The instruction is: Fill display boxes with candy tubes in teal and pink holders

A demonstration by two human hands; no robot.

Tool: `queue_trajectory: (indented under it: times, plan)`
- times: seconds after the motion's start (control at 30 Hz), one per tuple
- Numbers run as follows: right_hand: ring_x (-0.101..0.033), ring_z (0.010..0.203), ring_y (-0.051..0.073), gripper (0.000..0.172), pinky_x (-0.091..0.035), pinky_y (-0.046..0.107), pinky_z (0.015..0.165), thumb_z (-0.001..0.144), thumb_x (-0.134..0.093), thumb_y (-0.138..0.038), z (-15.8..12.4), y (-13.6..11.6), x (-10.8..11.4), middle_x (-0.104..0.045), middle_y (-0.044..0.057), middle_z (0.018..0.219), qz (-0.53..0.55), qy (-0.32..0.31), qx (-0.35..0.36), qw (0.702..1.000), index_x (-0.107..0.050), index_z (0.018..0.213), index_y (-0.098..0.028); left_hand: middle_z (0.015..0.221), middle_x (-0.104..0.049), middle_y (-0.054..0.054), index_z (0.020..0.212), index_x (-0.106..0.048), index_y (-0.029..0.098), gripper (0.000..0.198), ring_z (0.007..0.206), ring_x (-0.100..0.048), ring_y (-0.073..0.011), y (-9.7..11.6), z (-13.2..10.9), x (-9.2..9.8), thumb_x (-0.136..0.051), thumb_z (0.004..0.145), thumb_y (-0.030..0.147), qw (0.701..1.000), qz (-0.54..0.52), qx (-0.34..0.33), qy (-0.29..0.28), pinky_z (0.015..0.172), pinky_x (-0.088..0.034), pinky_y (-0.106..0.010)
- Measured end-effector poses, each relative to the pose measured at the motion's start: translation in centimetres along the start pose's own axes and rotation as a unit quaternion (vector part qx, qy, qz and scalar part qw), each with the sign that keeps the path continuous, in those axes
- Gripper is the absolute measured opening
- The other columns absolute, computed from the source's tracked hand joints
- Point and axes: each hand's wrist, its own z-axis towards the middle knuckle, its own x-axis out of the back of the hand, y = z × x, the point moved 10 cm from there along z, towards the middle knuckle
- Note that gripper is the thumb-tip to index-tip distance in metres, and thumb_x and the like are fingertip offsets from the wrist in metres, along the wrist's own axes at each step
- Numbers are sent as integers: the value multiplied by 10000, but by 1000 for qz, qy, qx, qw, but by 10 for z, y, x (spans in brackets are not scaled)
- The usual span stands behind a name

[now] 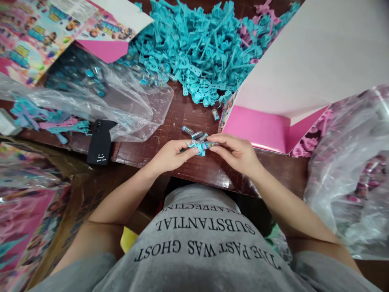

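Observation:
Near the table's front edge, my left hand (174,156) pinches a small teal plastic piece (200,151). My right hand (238,153) grips a small clear tube with a colourful printed label (210,144) between thumb and fingers. The tube's left end meets the teal piece; whether it sits inside it I cannot tell. Just beyond my fingertips lie several similar tubes (187,130), and one more tube (215,114) rests farther off beside the pink box. Behind them spreads a large heap of teal plastic pieces (194,52), with some pink ones mixed in.
At right stands an open white-and-pink display box (258,127), with a clear plastic bag (349,174) beyond it. On the left are a clear bag of tubes (133,107), a black phone (99,142) at the edge, and a printed box (39,32). The table (176,109) is dark red-brown.

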Motion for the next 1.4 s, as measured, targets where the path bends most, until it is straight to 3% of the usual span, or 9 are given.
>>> queue_trajectory:
  times: [0.1,0.27,0.4,0.63,0.77,0.9,1.03,1.23,1.4]
  plan:
    - [-767,1142,202,242,-655,432,1045,1048,-662,-308,-3,-13,0,-788,9,1251,-52,-19,43,998,-739,1275,-337,1007,-810,-13,1124,-804,243,299,624,-667,-111,-1,-5,0,-682,970,469,999,13,35,13,545,-532,-214]
    - [-751,1192,216,270,-654,450,1074,1068,-617,-307,-9,-17,-10,-765,11,1315,-102,-67,60,991,-724,1314,-336,899,-812,-24,920,-808,228,273,798,-749,-169,26,-12,2,-623,1023,400,987,143,-59,35,752,-570,-277]
    - [-765,1102,205,237,-669,390,984,1078,-597,-309,-10,-19,-14,-785,46,1219,-114,-74,70,988,-726,1274,-273,1080,-832,-57,1043,-813,236,285,939,-785,-209,39,-22,-6,-550,1068,343,954,262,-132,64,805,-583,-317]
    - [-702,663,123,296,-569,274,668,1109,-521,-423,-9,4,-31,-751,-5,805,-62,-107,-70,990,-721,1030,-220,1145,-831,-85,1118,-807,228,296,854,-788,-224,40,-39,-17,-526,1059,298,891,401,-164,134,739,-584,-354]
    - [-628,513,86,434,-537,249,580,1133,-423,-521,-9,20,-40,-767,-23,804,-24,-125,-121,984,-734,1074,-224,1076,-825,-65,1081,-790,238,248,904,-769,-223,19,-38,0,-564,1046,333,939,313,-91,114,774,-567,-343]
    - [-732,890,198,368,-558,305,635,1123,-452,-336,6,24,-35,-757,88,1314,-280,-62,-25,958,-681,1394,-240,846,-767,-17,960,-737,227,203,722,-680,-160,-24,-42,30,-615,997,385,986,60,36,151,680,-526,-286]
    - [-681,1034,286,441,-538,342,615,1048,-397,-86,14,39,-66,-743,144,1295,-401,-173,16,899,-711,1346,-170,723,-676,33,941,-701,227,167,565,-518,-104,-49,-42,25,-761,867,364,979,-110,105,134,514,-391,-235]
    - [-694,929,182,353,-600,292,650,1078,-550,-317,6,11,-32,-693,90,1242,-90,-63,-28,994,-616,1418,-251,795,-697,23,919,-706,218,291,642,-538,-103,-46,-36,17,-878,793,416,972,-152,107,142,559,-417,-231]
    - [-750,887,142,177,-646,276,741,1058,-637,-342,-5,5,-25,-770,25,1085,66,-61,-54,994,-647,1203,-241,656,-582,58,873,-730,204,312,527,-393,-69,-45,-25,5,-901,776,447,972,-173,127,99,480,-298,-220]
